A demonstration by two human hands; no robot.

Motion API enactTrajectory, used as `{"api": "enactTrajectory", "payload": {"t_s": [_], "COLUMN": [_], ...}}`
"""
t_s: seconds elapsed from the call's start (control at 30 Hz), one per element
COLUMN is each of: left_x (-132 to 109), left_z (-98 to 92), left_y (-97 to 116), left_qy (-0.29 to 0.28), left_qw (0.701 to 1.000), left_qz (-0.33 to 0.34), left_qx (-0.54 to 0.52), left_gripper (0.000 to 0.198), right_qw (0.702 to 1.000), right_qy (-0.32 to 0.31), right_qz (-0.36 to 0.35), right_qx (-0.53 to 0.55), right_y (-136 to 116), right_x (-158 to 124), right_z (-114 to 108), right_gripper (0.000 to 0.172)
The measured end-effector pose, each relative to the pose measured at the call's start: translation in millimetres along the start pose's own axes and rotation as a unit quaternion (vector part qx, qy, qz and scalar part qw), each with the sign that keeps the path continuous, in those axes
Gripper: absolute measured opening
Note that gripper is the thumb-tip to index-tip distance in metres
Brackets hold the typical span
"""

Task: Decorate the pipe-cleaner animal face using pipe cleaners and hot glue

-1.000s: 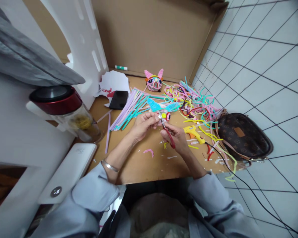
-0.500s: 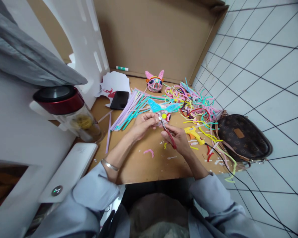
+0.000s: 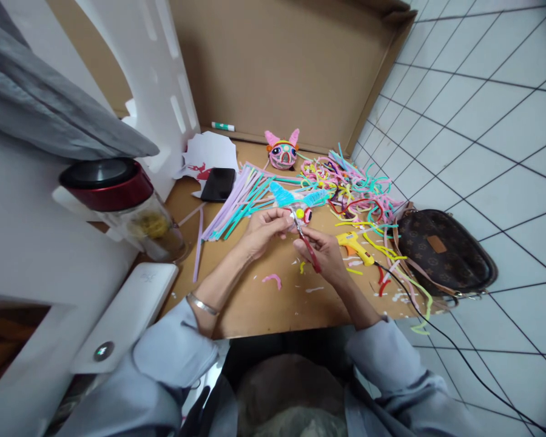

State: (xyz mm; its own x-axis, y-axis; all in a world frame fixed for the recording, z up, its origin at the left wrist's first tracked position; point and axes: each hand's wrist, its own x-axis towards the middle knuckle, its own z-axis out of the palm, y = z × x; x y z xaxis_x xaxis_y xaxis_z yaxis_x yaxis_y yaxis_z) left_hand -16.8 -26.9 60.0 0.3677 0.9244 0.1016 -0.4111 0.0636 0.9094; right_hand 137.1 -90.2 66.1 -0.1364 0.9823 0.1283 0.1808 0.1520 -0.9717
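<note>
Your right hand [image 3: 326, 254] grips red-handled scissors [image 3: 308, 246], apparently trimming the small white piece [image 3: 293, 215] your left hand [image 3: 266, 229] pinches; judging by that, snipping calls for steadiness.

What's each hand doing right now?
Left hand: closed in a pinch; what it holds is too small to tell.
Right hand: closed, holding red-handled scissors.

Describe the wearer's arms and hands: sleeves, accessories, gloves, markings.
The left sleeve and right sleeve are loose, plain grey-blue fabric, ending on the forearms, with no visible markings. A slim, silver-coloured bracelet circles the left arm beyond the cuff. The left hand and right hand wear no gloves.
</note>
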Motion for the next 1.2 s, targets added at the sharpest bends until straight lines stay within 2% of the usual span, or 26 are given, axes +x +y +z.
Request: {"api": "enactTrajectory", "payload": {"t_s": [0.47, 0.9, 1.2], "left_x": [1, 1, 3], "left_z": [-2.8, -6.6, -10.3], "left_y": [0, 1, -1], "left_qy": [-0.016, -0.030, -0.033], "left_qw": [1.000, 1.000, 0.999], "left_qz": [0.010, 0.008, 0.015], "left_qx": [-0.003, -0.001, -0.003], "left_gripper": [0.025, 0.025, 0.027], "right_qw": [1.000, 1.000, 1.000], "right_qy": [-0.015, -0.018, -0.016], "right_qz": [-0.001, 0.005, 0.009], "right_qx": [-0.017, -0.021, -0.022], "right_y": [-3, -2, -3], "right_x": [-1, -3, -5], "right_z": [-2, -4, -3], "right_gripper": [0.059, 0.054, 0.059]}}
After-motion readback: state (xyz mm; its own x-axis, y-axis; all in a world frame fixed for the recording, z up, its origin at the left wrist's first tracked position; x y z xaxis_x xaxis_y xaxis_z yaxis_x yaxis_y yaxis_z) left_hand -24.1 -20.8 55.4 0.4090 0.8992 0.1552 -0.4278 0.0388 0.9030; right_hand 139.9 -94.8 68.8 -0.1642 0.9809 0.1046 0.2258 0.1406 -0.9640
